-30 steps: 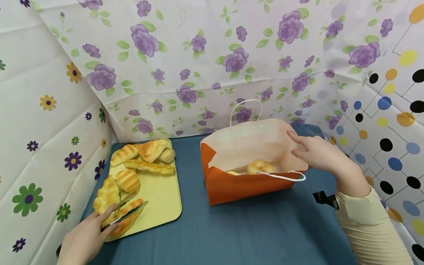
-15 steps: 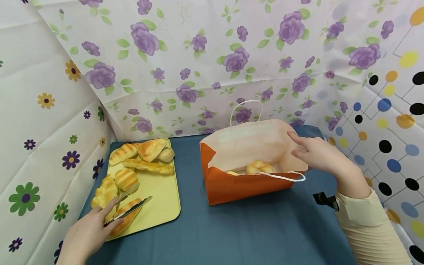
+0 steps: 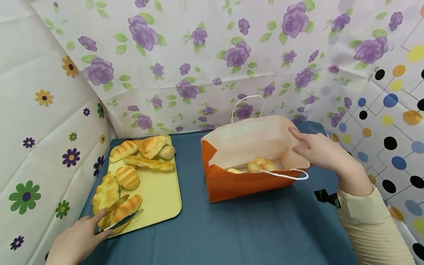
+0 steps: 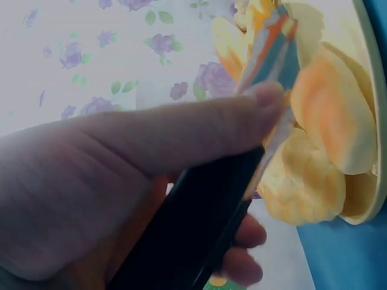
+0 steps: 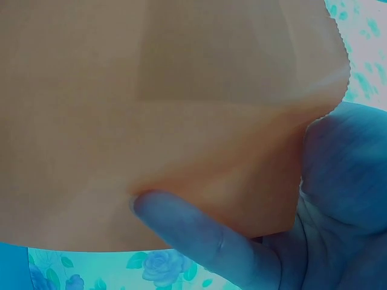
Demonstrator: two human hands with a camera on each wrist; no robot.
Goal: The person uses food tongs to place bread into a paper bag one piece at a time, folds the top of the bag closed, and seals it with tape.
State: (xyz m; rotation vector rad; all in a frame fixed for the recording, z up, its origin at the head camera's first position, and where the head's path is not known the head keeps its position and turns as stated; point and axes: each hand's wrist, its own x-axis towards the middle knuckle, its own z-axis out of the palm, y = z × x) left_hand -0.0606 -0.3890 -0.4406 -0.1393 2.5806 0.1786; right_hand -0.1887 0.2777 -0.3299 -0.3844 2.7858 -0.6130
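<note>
Low at the left in the head view, my left hand holds a pair of tongs by the dark handle. The tongs' arms lie on either side of an oblong golden bread roll at the near end of a yellow tray. Whether they press on the roll is hard to tell. At the right, my right hand grips the side wall of an orange paper bag, one digit over the paper, the rest partly hidden. A twisted bun shows inside the open bag.
Several other breads share the tray, including a round striped bun and a long bread stick. The bag's white cord handles stick out. Patterned cloth walls enclose the blue table.
The tongs have moved slightly down and left, now with an arm on either side of the roll. The roll has shifted and tilted. My right hand stays on the bag; the head view shifted slightly.
</note>
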